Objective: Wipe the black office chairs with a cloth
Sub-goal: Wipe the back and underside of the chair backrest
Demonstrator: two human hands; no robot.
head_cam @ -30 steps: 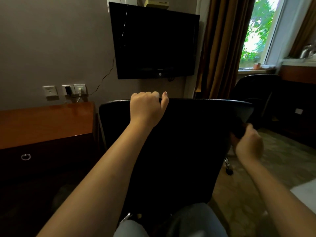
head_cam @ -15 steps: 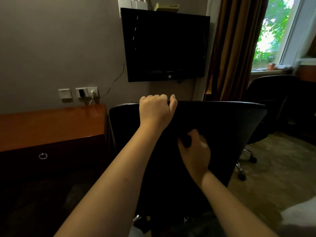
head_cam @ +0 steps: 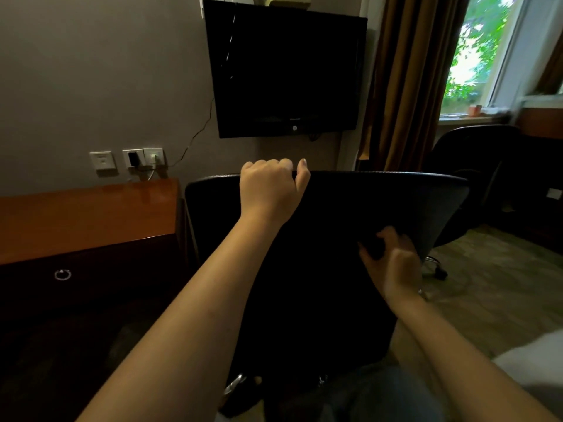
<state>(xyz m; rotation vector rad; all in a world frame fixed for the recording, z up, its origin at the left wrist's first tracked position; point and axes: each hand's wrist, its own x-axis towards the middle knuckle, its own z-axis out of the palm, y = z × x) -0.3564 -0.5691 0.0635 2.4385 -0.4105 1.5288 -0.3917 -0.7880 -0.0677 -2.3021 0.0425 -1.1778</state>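
Cloth (head_cam: 373,249) indistinct under right hand (head_cam: 396,266), against chair (head_cam: 350,205).

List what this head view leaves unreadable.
Head view only:
- Cloth: dark wad in the right hand; its outline is lost against the black chair.
- Left hand fingertips: curled out of sight over the chair's top edge.
- Chair seat: hidden behind its backrest.
- Far chair: partly blocked by the chair, detail lost in shadow.
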